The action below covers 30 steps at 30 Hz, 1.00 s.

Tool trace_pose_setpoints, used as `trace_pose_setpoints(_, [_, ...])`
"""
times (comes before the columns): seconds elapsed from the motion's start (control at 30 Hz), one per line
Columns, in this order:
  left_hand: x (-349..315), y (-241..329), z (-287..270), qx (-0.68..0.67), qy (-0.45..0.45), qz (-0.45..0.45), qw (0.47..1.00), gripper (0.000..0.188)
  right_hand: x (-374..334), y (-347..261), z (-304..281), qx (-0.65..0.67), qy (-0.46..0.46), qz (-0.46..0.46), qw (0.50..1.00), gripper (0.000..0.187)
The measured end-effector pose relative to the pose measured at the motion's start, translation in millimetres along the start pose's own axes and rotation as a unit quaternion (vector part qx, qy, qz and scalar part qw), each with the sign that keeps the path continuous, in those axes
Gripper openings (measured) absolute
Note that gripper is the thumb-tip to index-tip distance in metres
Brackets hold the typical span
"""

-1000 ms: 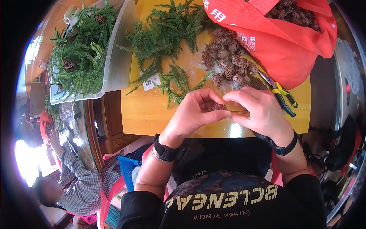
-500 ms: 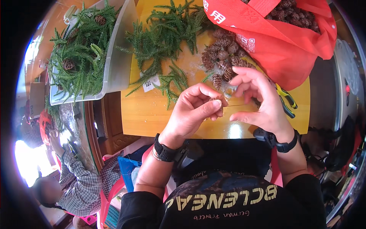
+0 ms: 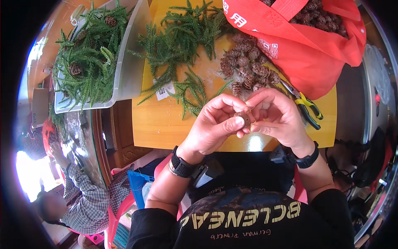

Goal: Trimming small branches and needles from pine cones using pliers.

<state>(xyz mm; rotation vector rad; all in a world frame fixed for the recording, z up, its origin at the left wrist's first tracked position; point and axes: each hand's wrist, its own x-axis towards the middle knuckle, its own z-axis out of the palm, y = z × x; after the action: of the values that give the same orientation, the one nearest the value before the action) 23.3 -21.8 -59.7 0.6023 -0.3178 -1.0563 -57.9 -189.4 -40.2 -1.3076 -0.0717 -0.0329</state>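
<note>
My left hand (image 3: pixel 213 126) pinches a small brown pine cone (image 3: pixel 244 118) between thumb and fingers, over the front part of the yellow table (image 3: pixel 166 130). Close against it, my right hand (image 3: pixel 284 120) has its thumb and fingertips drawn together at the cone's right side. A thin strand seems to run there, but what the right fingers grip is too small to make out. Just beyond both hands lies a heap of pine cones (image 3: pixel 244 62). Yellow-and-black pliers (image 3: pixel 304 103) rest to the right of the heap.
Green artificial pine sprigs (image 3: pixel 182 37) spread across the table's far side, by a white tag (image 3: pixel 166 91). At left stands a clear plastic bin (image 3: pixel 117 81) of sprigs and cones. A red bag (image 3: pixel 306 58) of cones fills the far right. Another person (image 3: pixel 89 199) sits at lower left.
My right hand has moved left and closed in from an open, spread pose to meet the left hand at the cone. The cone in my left hand now shows more plainly.
</note>
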Motion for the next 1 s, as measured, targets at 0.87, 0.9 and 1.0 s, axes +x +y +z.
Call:
trace_pose_setpoints(0.87, [0.8, -8.3, 5.4, 0.086, 0.0, 0.122, 0.989, 0.015, -1.5, 4.5, -1.7, 0.062, 0.0, -0.034, 0.997, 0.011])
trace_pose_setpoints(0.9, [0.3, -8.1, 5.6, 0.083, -0.004, 0.115, 0.99, 0.016, -2.0, 4.5, -2.0, 0.06, -0.004, -0.034, 0.998, 0.009])
trace_pose_setpoints(1.0, [0.3, -8.7, 6.5, 0.087, -0.005, 0.114, 0.99, 0.017, -2.9, 4.6, -1.9, 0.053, -0.005, -0.034, 0.998, 0.007])
